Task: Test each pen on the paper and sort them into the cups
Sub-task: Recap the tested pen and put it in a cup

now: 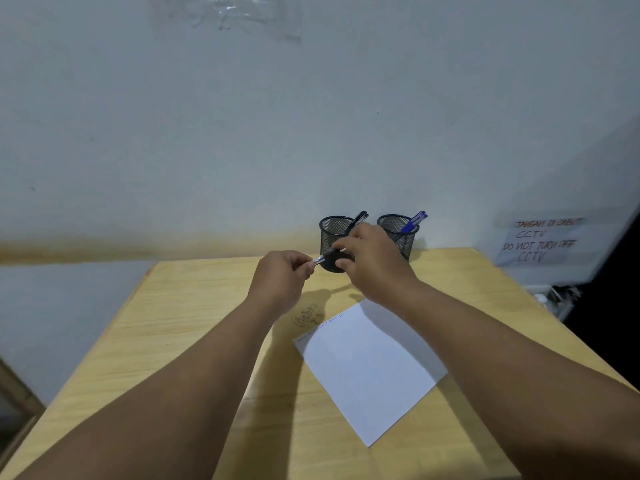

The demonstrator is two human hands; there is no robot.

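While two hands (329, 268) grip one pen (323, 258) — two cups (334, 237), one paper (370, 368).

The table (194, 344) has a pale wood-grain surface with a smooth, low-sheen finish, and the paper (370, 368) lying on it is plain white and matt. Both cups (334, 237) (398, 233) are black wire mesh, apparently metal, with a matt finish. The pens (414, 221) in the cups have glossy plastic barrels, and the wall (242, 133) is matt painted plaster.
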